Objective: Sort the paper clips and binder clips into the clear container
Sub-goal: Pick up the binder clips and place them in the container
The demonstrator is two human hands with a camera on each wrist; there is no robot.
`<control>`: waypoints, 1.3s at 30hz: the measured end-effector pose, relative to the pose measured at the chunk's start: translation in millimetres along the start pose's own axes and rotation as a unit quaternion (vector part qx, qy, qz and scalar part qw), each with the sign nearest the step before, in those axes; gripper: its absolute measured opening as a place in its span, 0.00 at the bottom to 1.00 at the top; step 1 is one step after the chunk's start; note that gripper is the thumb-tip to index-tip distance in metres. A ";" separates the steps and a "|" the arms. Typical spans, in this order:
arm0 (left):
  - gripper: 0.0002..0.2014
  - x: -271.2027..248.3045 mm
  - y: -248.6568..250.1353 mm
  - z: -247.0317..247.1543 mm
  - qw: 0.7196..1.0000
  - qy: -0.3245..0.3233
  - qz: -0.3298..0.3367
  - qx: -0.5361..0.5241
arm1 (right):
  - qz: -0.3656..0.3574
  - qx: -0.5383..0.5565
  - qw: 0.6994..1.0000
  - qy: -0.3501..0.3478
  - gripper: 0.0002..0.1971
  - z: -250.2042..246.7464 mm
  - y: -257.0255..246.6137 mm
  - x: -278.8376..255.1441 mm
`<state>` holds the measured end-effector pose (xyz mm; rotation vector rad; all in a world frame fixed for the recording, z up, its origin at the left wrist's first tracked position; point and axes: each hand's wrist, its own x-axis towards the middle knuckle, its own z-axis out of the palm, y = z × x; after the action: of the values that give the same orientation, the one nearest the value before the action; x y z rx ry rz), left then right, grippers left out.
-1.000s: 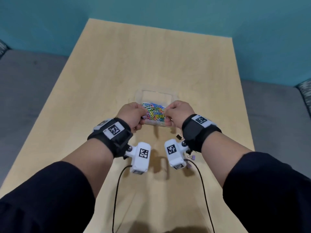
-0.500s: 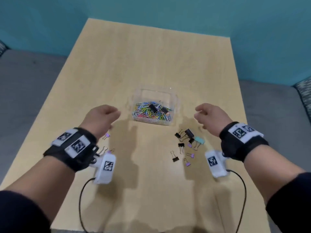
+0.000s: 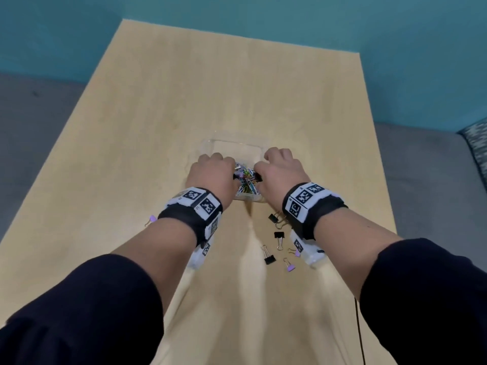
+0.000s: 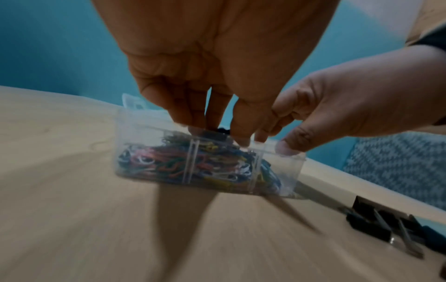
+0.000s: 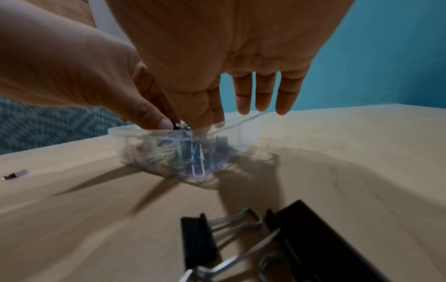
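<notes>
The clear container (image 3: 237, 142) sits mid-table, half full of coloured paper clips (image 3: 247, 186). Both hands hover over its near half with fingers curled down. My left hand (image 3: 214, 174) pinches a small purple binder clip (image 3: 238, 176) just above the pile. My right hand (image 3: 282, 171) pinches a black binder clip (image 3: 258, 177) with thumb and index finger, and its other fingers (image 5: 258, 95) stay straight. In the left wrist view my left fingertips (image 4: 212, 126) reach into the container (image 4: 154, 152), and the right hand (image 4: 337, 106) is at the rim.
Several loose black and purple binder clips (image 3: 278, 236) lie on the wooden table (image 3: 210, 88) below my right wrist, with two big black ones (image 5: 200, 238) close to it. One purple clip (image 3: 152, 219) lies left of my left wrist. Grey seating surrounds the table.
Half a second ago both hands were apart over the loose clips on the table. They have come back together over the container, each holding a clip. The head has moved closer.
</notes>
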<state>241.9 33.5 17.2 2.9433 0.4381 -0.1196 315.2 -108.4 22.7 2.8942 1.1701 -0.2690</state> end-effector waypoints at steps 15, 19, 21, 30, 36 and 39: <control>0.14 15.8 -16.1 -12.3 0.970 0.033 -0.055 -0.237 | -0.008 -0.008 1.000 -0.022 0.13 9.5 -2.5 20.0; 0.14 37.7 -27.6 -21.0 0.959 0.067 -0.079 -0.264 | 0.013 0.102 0.995 0.001 0.04 -10.5 5.3 20.9; 0.14 43.9 -33.7 -23.0 0.948 0.063 -0.091 -0.298 | 0.053 0.175 0.983 -0.003 0.05 -20.6 10.5 26.4; 0.14 18.0 -16.4 6.7 0.994 -0.038 0.064 -0.075 | 0.033 0.155 0.987 0.016 0.07 -19.1 4.6 52.3; 0.12 21.6 -14.0 11.7 0.996 -0.042 0.050 -0.059 | -0.052 0.009 0.999 -0.002 0.08 3.8 -13.4 29.6; 0.05 23.1 -14.6 11.6 0.995 -0.030 0.022 -0.096 | -0.042 -0.005 0.999 -0.002 0.08 8.4 -18.2 30.7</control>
<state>259.0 51.8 1.2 2.7503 0.3556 -0.1519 323.1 -74.7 10.5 2.8370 1.2913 -0.2696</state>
